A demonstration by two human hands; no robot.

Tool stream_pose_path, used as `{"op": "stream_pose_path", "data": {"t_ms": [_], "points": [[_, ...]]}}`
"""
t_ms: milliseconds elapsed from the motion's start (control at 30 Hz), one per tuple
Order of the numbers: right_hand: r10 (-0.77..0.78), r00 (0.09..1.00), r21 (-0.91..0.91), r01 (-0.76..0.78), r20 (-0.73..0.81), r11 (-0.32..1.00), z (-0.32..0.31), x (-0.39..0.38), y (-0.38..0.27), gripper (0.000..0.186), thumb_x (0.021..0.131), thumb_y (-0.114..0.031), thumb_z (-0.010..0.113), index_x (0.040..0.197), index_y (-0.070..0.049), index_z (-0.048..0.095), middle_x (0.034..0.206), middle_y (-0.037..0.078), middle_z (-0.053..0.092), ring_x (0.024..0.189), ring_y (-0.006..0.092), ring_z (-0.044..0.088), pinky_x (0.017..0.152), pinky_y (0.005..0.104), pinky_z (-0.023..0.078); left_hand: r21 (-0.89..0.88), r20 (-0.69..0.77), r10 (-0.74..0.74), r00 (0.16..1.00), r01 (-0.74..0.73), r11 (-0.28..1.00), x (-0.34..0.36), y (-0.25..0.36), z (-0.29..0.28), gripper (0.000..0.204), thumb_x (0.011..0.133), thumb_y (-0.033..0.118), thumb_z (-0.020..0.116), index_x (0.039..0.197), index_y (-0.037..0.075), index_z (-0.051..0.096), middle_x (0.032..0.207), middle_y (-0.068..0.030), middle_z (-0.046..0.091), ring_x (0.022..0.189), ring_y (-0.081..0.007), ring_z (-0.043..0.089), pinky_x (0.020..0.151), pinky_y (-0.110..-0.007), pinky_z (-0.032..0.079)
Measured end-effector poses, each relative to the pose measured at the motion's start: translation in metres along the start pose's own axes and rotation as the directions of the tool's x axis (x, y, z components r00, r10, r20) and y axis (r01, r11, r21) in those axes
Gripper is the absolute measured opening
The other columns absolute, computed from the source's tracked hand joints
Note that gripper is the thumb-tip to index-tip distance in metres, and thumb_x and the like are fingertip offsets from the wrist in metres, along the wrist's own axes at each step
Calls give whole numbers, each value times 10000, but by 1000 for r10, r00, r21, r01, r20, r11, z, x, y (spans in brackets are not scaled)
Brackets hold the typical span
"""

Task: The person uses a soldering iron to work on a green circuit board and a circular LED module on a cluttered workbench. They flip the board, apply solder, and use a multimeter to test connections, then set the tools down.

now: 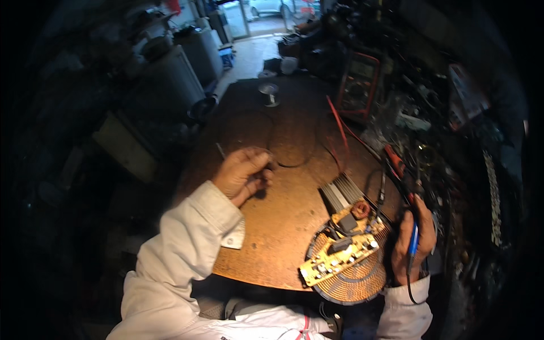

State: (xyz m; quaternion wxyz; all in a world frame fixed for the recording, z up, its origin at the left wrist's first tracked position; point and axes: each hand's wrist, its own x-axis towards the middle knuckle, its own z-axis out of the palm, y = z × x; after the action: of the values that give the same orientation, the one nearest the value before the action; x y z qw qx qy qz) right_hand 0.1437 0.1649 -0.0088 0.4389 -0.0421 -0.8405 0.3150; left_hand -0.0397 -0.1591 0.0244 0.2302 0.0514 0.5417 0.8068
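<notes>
My left hand (243,173) is closed in a pinch above the left part of the wooden table. A thin grey stick end (220,149) shows beside its knuckles; whatever lies between the fingertips is too small to make out. At the right edge my right hand (422,235) is closed around a blue-handled soldering iron (414,238), whose black cord hangs down past the wrist. Between the hands, nearer the right, a yellow circuit board (340,260) with a finned metal heat sink (341,192) rests over a round copper coil (362,280).
A spool of wire (269,95) stands toward the table's far end. A red-rimmed multimeter (359,85) is at the far right, with red leads (339,124) and a red probe (395,161) near my right hand. Dark clutter lines the right side. The wooden table (277,221) has a rounded front edge.
</notes>
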Motion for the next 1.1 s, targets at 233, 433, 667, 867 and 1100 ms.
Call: {"op": "stream_pose_path", "data": {"t_ms": [233,433,667,867,1100], "points": [[-88,995,-12,88,-41,996,3,6,0,316,907,-3,652,1217,59,648,994,198,700,859,252,707,768,321,560,-29,53,30,998,-29,999,4,-4,-2,119,981,164,657,1045,68,631,911,-62,671,752,-116,644,684,-283,578],[-92,994,-18,91,-52,996,5,3,-1,311,913,2,640,1219,53,650,1023,194,702,879,256,708,784,327,558,5,42,9,999,-10,1000,-1,0,-1,128,988,184,654,1034,68,626,910,-46,640,740,-98,603,675,-279,551],[42,999,25,-42,-20,999,6,-4,2,315,928,-9,618,1235,58,640,1014,173,691,817,224,677,750,308,542,-8,59,15,998,-15,1000,0,-4,-2,127,986,173,653,1029,57,624,908,-55,648,733,-104,622,668,-278,566],[101,995,79,-99,-27,992,8,-5,1,304,951,-16,596,1242,66,625,1029,158,683,804,178,663,728,287,543,11,73,-12,997,11,1000,1,-6,0,133,986,173,653,1043,56,623,914,-53,648,725,-105,626,678,-280,563],[59,997,85,-54,-52,995,10,-5,0,302,973,-36,587,1258,60,618,1044,150,679,786,157,660,706,265,551,19,75,-34,997,32,999,-1,-10,3,169,977,175,665,1061,42,603,914,-61,661,735,-108,643,659,-268,572]]}}
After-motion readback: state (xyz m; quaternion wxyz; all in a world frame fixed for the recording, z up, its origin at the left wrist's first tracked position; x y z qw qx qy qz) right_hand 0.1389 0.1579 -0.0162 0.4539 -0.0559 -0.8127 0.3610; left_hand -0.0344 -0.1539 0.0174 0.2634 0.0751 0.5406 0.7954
